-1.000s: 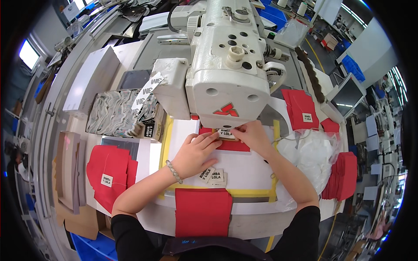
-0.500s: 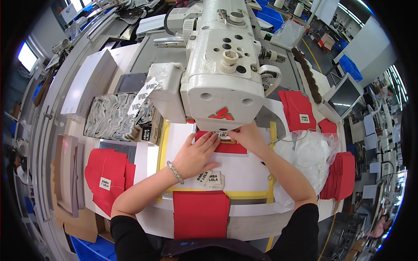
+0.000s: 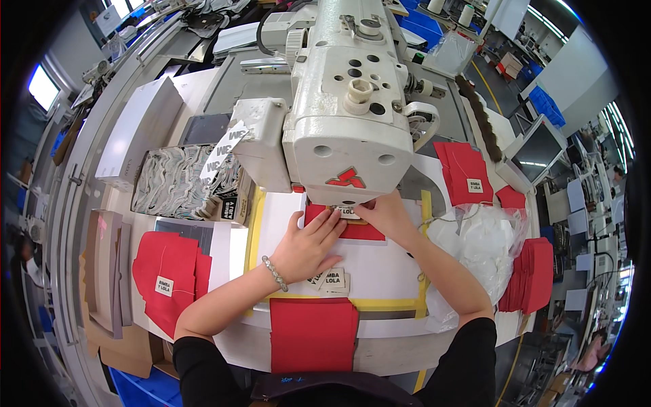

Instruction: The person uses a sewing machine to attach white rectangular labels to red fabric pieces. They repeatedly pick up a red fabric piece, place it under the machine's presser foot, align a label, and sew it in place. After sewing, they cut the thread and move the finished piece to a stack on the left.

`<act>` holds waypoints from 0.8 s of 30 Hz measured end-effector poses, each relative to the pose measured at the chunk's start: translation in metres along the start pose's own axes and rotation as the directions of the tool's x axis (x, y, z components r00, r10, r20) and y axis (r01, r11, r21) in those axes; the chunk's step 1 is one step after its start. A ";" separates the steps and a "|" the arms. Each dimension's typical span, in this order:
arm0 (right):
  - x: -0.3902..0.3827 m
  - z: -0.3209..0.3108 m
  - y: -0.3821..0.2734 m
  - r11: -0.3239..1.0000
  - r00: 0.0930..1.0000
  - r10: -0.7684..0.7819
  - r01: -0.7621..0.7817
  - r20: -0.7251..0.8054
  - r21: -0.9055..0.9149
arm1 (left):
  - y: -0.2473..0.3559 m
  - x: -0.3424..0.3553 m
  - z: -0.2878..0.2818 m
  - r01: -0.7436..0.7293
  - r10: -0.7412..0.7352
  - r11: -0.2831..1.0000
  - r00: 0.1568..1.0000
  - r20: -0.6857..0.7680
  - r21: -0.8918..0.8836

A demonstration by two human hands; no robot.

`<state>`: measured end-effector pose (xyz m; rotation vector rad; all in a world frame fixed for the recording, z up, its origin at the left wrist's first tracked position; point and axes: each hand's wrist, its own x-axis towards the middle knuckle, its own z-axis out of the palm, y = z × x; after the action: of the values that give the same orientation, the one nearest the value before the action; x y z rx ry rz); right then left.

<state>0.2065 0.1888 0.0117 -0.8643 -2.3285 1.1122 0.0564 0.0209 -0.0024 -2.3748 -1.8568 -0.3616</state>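
Note:
Beneath the head of a white sewing machine [image 3: 349, 139] lies a red fabric piece [image 3: 363, 233] with a pale label [image 3: 347, 211] on it. A tan edge shows along the label's lower side. My left hand [image 3: 308, 244], a beaded bracelet at its wrist, rests flat with fingers stretched onto the fabric, fingertips at the label's left. The fingers of my right hand [image 3: 385, 216] are pinched together at the label's right edge; what lies between them is hidden. Several loose labels [image 3: 333, 279] lie just below my left hand, partly covered by it.
A red fabric stack [image 3: 313, 336] lies at the near table edge. Labelled red pieces sit at left [image 3: 166, 278] and far right [image 3: 468, 173]. Another red stack [image 3: 532, 275] lies beside a clear plastic bag [image 3: 475, 244]. A box of packed labels [image 3: 180, 182] stands at left.
My left hand has slid slightly toward me and covers more of the loose labels. My right hand keeps nearly the same place at the label.

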 end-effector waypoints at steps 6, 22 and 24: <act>-0.010 -0.015 0.001 0.894 0.940 -0.340 0.336 0.042 -0.296 | 0.002 0.000 0.001 0.020 -0.021 1.000 1.000 -0.018 -0.008; -0.041 -0.022 0.020 0.607 0.792 -0.526 0.605 0.311 -0.515 | 0.004 0.020 0.010 -0.094 0.090 0.991 0.995 -0.044 -0.099; -0.041 -0.022 0.020 0.624 0.805 -0.499 0.591 0.321 -0.511 | 0.005 0.022 0.008 -0.084 0.079 0.993 0.995 -0.064 -0.082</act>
<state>0.2565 0.1823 0.0047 -0.1725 -2.8290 0.1708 0.0670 0.0426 -0.0043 -2.4558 -1.7457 -0.5084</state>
